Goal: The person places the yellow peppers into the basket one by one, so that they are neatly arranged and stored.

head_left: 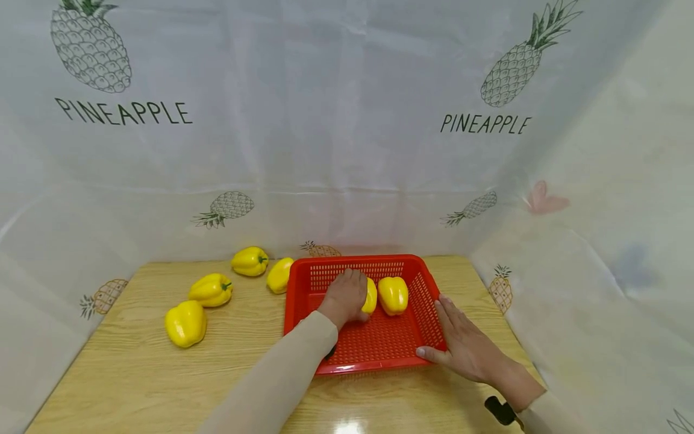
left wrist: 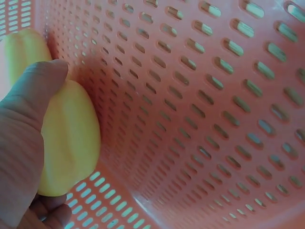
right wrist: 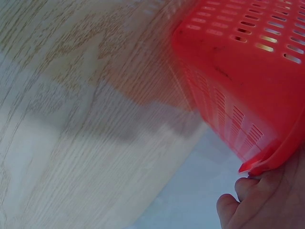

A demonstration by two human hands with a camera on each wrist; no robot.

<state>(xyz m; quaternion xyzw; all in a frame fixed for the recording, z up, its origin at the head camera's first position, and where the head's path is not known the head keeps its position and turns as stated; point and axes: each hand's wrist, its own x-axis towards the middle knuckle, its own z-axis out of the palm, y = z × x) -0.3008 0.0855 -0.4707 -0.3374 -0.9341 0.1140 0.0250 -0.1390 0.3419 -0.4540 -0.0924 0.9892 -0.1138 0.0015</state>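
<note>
Inside the red basket [head_left: 374, 365], toward its far side, the left hand [head_left: 344, 296] has its grip curled round a yellow bell pepper [head_left: 371, 295], thumb across it and fingertips about its lower end. The glossy skin looks slick, the body firm and probably light and hollow; a broad hold round the full sides should serve better than a fingertip pinch, and squeezing hard might crack it. Just right lies a second pepper [head_left: 393, 295]. The right hand [head_left: 466, 345] has its grip spread and holding nothing, fingers straight along the right rim, thumb over it. Farther left on the counter [head_left: 108, 386] lie four loose peppers [head_left: 186, 323], one just beside the basket's left rim.
</note>
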